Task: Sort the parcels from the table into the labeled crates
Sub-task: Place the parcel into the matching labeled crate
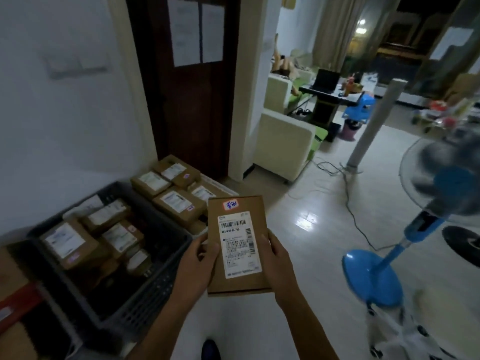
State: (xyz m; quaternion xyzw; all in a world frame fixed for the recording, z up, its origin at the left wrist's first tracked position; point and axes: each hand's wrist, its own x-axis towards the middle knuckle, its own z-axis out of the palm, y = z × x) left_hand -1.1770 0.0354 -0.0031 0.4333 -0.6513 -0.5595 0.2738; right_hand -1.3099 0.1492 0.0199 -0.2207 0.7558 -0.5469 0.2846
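Holding: brown cardboard parcel (237, 245) gripped from both sides, raised above the floor in front of the body, label face up.
Left hand (200, 258): thumb curled over the parcel's left edge, fingers wrapped underneath.
Right hand (276, 253): thumb lying on the parcel's right edge beside the label, fingers hidden behind the cardboard.
Parcel face: white shipping label (239, 246) with barcodes and printed text, and above it a small orange-bordered sticker (231, 204) with handwritten blue characters.
Below: dark shoe tip (211, 349) at the bottom edge, on the pale floor (306, 245).
Left of the hands: dark grey slatted crate (145, 297) on the floor against the white wall, holding several labelled cardboard parcels (68, 242) piled at angles.
Beyond the crate: more labelled boxes (179, 203) stacked close together at the foot of a dark wooden door (187, 100); container under them hard to make out.
Door: two white paper sheets (196, 32) stuck near the top.
Right: blue standing fan (441, 193), round base on the floor, head blurred.
Mid-distance: white pole (374, 123) upright on the floor with cables trailing from its foot.
Farther back: cream sofa (283, 146), a black stand with a laptop (324, 81), a blue plastic stool, curtains and dim lights behind.
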